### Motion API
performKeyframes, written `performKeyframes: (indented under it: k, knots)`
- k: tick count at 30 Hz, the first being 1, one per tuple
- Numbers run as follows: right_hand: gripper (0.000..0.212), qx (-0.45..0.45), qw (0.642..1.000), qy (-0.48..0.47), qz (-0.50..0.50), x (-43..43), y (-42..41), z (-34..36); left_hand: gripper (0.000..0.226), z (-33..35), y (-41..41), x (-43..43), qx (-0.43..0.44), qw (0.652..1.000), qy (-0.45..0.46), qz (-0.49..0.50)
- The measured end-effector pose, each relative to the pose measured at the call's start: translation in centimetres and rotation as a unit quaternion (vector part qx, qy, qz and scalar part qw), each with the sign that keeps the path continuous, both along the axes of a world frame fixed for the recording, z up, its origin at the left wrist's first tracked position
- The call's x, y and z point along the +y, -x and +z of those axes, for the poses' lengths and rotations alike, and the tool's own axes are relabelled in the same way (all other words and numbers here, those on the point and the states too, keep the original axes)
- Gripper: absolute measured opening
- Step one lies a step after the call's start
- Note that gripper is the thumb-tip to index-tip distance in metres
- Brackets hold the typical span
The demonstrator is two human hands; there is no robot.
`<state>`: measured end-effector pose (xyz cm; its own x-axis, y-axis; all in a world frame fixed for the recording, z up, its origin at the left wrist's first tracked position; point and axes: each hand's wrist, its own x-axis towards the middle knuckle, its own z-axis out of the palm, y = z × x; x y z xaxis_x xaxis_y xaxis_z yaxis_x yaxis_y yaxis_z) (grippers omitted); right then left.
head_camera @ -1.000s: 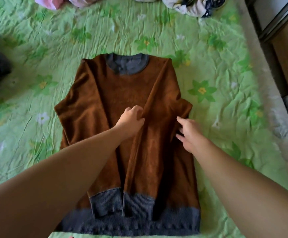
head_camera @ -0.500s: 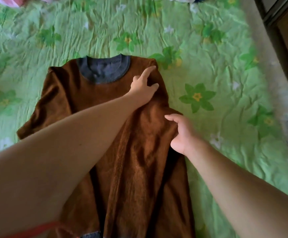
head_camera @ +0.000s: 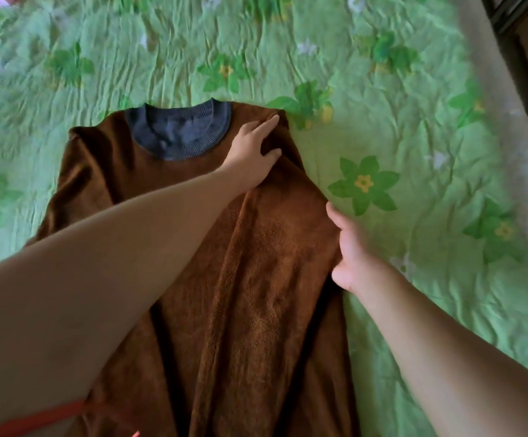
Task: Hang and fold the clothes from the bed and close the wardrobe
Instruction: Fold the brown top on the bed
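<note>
Left grip (head_camera: 253,149) lies flat with fingers apart, pressing the sweater (head_camera: 266,279) at its shoulder. Right grip (head_camera: 355,257) rests loose-fingered against the folded side edge, clamped on nothing visible. The sweater lies spread on the bed (head_camera: 414,137). It looks plush, light and limp, so it is probably best pinched through both layers at shoulder and hem.

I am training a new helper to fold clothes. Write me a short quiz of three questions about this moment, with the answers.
1. True or false: the brown sweater lies on the green bedsheet.
2. What does the left hand press flat on? A) the sweater's shoulder B) a pillow C) a hanger
3. Fill in: the collar is ___ in colour.
Key: 1 true; 2 A; 3 grey.
</note>
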<state>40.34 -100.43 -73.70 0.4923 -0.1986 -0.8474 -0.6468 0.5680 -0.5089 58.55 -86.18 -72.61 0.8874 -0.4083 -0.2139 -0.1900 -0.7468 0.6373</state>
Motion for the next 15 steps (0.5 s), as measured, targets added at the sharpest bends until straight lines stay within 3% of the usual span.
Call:
performKeyframes:
  k: [1, 3, 5, 7, 9, 11, 13, 15]
  knots:
    - [0.054, 0.030, 0.990, 0.137, 0.022, 0.3, 0.2, 0.2, 0.064, 0.0, 0.6, 1.0, -0.023, 1.000, -0.006, 0.006]
    - [0.047, 0.021, 0.912, 0.407, 0.044, 0.5, 1.1, 0.7, 0.063, 0.1, 1.5, 3.9, -0.069, 0.996, -0.046, 0.022]
    - [0.034, -0.046, 0.828, 0.554, 0.071, 0.6, 1.3, 1.4, 0.061, 0.0, 2.0, 7.2, -0.103, 0.989, -0.100, 0.033]
    - [0.042, -0.136, 0.717, 0.657, 0.191, 1.3, -0.2, 2.0, 0.059, -0.1, 2.2, 10.5, -0.120, 0.982, -0.142, 0.045]
    - [0.058, -0.201, 0.585, 0.695, 0.366, 2.9, -2.7, 2.0, 0.061, -0.4, 2.4, 13.4, -0.123, 0.973, -0.189, 0.054]
    - [0.074, -0.204, 0.496, 0.687, 0.490, 4.8, -5.4, 1.6, 0.065, -0.9, 2.9, 16.1, -0.136, 0.956, -0.249, 0.069]
    - [0.084, -0.166, 0.458, 0.681, 0.547, 5.8, -7.8, 0.8, 0.071, -1.5, 3.3, 18.6, -0.152, 0.938, -0.293, 0.109]
    - [0.090, -0.113, 0.461, 0.669, 0.572, 5.9, -9.7, -0.4, 0.080, -2.2, 3.3, 21.3, -0.125, 0.927, -0.315, 0.158]
